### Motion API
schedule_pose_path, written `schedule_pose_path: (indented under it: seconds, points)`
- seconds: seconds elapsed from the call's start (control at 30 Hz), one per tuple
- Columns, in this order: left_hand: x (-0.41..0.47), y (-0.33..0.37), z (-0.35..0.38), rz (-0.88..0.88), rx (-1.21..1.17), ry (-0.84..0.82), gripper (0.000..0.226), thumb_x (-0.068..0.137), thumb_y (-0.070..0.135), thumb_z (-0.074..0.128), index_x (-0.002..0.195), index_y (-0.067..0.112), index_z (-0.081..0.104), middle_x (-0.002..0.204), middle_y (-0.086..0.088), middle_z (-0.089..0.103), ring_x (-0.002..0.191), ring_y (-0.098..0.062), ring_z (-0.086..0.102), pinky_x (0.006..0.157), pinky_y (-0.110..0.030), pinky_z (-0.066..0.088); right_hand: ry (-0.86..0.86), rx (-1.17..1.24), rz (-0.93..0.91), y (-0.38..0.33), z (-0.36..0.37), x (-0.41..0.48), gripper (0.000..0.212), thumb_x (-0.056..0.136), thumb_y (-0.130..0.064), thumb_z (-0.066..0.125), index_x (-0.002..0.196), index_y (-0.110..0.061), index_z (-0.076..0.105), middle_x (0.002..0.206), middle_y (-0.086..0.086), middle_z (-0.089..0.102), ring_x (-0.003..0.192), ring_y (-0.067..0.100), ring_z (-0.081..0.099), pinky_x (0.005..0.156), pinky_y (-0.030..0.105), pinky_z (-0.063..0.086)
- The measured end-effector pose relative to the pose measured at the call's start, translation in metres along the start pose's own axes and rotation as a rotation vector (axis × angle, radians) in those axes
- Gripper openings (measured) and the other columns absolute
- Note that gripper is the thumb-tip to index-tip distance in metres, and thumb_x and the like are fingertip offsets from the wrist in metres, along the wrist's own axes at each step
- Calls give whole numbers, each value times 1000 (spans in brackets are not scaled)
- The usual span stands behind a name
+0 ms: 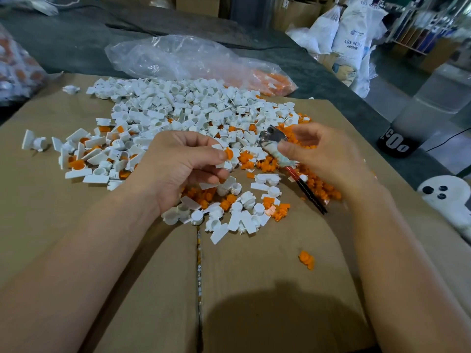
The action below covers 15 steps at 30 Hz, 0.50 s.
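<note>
Covering most of the dark grey tabletop [76, 42], a flattened brown cardboard sheet [254, 263] with a centre seam serves as the work surface. Crumpled clear plastic bag [178, 57] lies at the far edge of the cardboard, with orange pieces showing in its right end. White printed sacks [354, 39] stand far right, off the tabletop.

Big heap of small white plastic parts [178, 105], ring-and-tab shapes, is spread across the far half of the cardboard, thinning out toward the left. Loose orange plastic plugs [316, 184] are scattered through the near right side of the heap and under both hands.

Left hand [178, 166] is over the near edge of the heap, palm turned inward, fingers [211, 155] curled. Thumb and fingertips pinch a white plastic part with an orange plug [228, 155], raised just above the pile.

Right hand [323, 154] is close beside it, slightly blurred, fingers [293, 149] wrapped round the taped grip of a metal-headed tool [274, 138]. The tool's head points up-left, close to the held part but not touching. Its red-and-black handle runs down-right past the palm, above the orange plugs.

One orange plug cluster [307, 259] sits alone on bare cardboard, well apart from the heap, near the right forearm.
</note>
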State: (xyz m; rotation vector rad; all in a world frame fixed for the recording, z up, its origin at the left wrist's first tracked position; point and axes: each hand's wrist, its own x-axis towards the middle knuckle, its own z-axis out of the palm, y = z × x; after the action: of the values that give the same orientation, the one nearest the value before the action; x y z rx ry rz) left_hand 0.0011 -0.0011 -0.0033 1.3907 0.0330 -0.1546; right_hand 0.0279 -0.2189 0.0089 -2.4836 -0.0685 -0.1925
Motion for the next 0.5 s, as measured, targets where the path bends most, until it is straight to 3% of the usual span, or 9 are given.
schedule_pose_path:
  seconds: [0.07,0.17,0.33,0.4,0.5]
  points:
    - [1,-1,-1,8,-6,7,11,69,-5,67,74,3,61,53,-7,64,48,-15,64,40,-17,49,-116,-194,100,11,-7,3,77,71,-59,62,136,-21,42,138,-2,46,122,15,45,86,25,31]
    - [1,-2,-1,11,-12,12,11,69,-4,67,75,3,61,54,-7,64,49,-15,65,41,-17,49,-251,-313,171,13,-9,3,94,62,-68,59,139,-19,36,142,3,41,126,22,40,91,31,33]
    - [1,-3,-1,16,-12,9,11,70,-4,67,74,4,61,55,-7,64,50,-15,65,41,-17,49,-304,-462,180,14,-2,3,95,63,-60,70,139,-17,33,142,4,40,127,24,38,97,36,36]
    - [1,-3,-1,21,-8,1,11,67,-2,68,74,4,62,55,-7,65,51,-16,66,41,-18,49,-262,-443,186,12,-1,2,85,64,-56,73,133,-17,41,135,4,46,118,23,44,90,35,39]
    - [2,-4,-1,29,-3,-9,19,55,7,70,72,4,62,57,-8,65,53,-17,67,43,-18,50,-131,-436,142,7,-1,1,55,69,-40,71,115,-16,54,114,6,56,89,18,45,76,35,42]
